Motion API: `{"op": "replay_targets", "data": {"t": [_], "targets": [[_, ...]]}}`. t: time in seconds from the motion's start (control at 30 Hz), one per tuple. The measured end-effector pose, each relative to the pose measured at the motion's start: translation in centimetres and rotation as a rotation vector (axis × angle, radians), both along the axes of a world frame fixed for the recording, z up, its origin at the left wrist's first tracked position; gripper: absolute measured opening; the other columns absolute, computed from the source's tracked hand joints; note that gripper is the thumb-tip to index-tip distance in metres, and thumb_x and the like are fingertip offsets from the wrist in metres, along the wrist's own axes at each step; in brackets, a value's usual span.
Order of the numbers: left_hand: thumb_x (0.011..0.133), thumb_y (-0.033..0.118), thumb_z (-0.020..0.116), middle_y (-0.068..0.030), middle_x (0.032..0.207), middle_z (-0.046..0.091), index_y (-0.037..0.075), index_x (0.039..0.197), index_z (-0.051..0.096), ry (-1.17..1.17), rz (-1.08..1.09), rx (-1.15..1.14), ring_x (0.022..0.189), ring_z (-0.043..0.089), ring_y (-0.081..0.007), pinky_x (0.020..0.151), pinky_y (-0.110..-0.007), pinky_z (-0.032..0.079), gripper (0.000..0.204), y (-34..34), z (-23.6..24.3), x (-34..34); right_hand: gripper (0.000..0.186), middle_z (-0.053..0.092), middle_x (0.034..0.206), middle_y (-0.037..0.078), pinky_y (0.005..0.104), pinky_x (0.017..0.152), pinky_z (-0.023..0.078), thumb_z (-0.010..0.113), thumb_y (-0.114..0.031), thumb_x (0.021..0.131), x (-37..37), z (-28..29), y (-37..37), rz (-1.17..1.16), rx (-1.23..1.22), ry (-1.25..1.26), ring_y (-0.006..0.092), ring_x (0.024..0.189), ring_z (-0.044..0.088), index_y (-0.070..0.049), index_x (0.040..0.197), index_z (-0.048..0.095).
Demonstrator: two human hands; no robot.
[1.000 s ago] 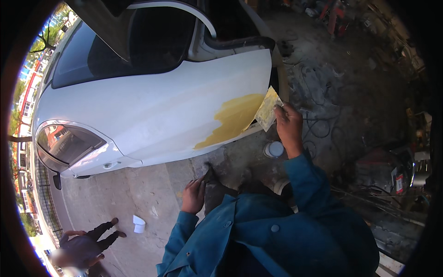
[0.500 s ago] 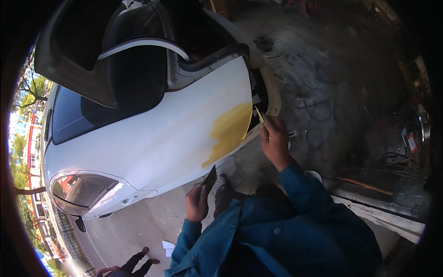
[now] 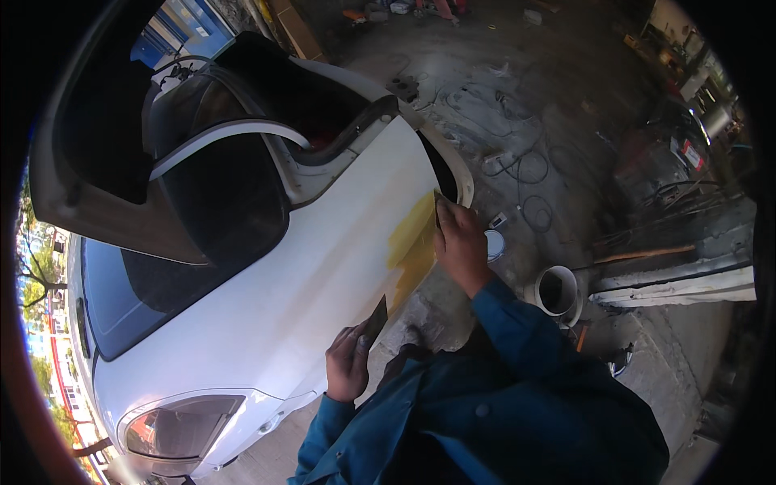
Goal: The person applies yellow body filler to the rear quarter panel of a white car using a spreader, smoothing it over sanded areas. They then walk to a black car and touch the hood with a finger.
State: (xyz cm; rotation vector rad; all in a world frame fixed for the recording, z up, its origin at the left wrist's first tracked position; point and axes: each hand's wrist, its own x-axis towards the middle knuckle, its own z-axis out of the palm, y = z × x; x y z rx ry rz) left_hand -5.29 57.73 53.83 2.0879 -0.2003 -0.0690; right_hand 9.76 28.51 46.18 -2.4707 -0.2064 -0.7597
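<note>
A white car's rear side panel (image 3: 323,259) fills the left and middle, with a patch of yellow body filler (image 3: 414,241) spread near its rear edge. My right hand (image 3: 464,249) pinches a small dark putty scraper (image 3: 438,207) at the upper right edge of the patch. Whether the blade touches the panel, I cannot tell. Lower down, my left hand (image 3: 347,368) grips a flat dark plate (image 3: 375,322), held tilted beside the lower end of the yellow patch. My left fingers wrap round its near end.
The raised tailgate (image 3: 105,194) overhangs the car at the left. Right of my right arm stand a white bucket (image 3: 556,291) and a round white lid or tin (image 3: 495,244). Loose cables (image 3: 529,170) lie on the floor beyond, and a white beam (image 3: 671,283) runs at the right.
My right hand has moved slightly left and brought the scraper from beside the panel's edge onto the yellow patch's edge. My left hand still holds the plate. The view has turned and shifted rightward.
</note>
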Motion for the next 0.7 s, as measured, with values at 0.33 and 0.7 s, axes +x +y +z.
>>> {"op": "replay_targets", "data": {"t": [0.33, 0.7], "targets": [[0.111, 0.013, 0.059, -0.0288, 0.111, 0.074, -0.009, 0.132, 0.071, 0.044, -0.125, -0.015, 0.101, 0.071, -0.0432, 0.095, -0.043, 0.056, 0.033, 4.3, -0.7, 1.4, 0.047, 0.069, 0.129, 0.015, 0.0462, 0.093, 0.060, 0.071, -0.007, 0.095, -2.6, 0.9, 2.5, -0.089, 0.053, -0.052, 0.0377, 0.111, 0.068, 0.000, 0.142, 0.069], [0.113, 0.017, 0.058, -0.0277, 0.108, 0.073, -0.010, 0.133, 0.071, 0.039, -0.192, -0.033, 0.098, 0.070, -0.0411, 0.093, -0.042, 0.056, 0.035, 5.3, -0.6, 1.6, 0.052, 0.068, 0.130, 0.014, 0.0469, 0.099, 0.058, 0.074, -0.009, 0.092, -0.5, -0.7, 2.9, -0.143, -0.066, -0.100, 0.0360, 0.114, 0.065, 0.002, 0.142, 0.068]]}}
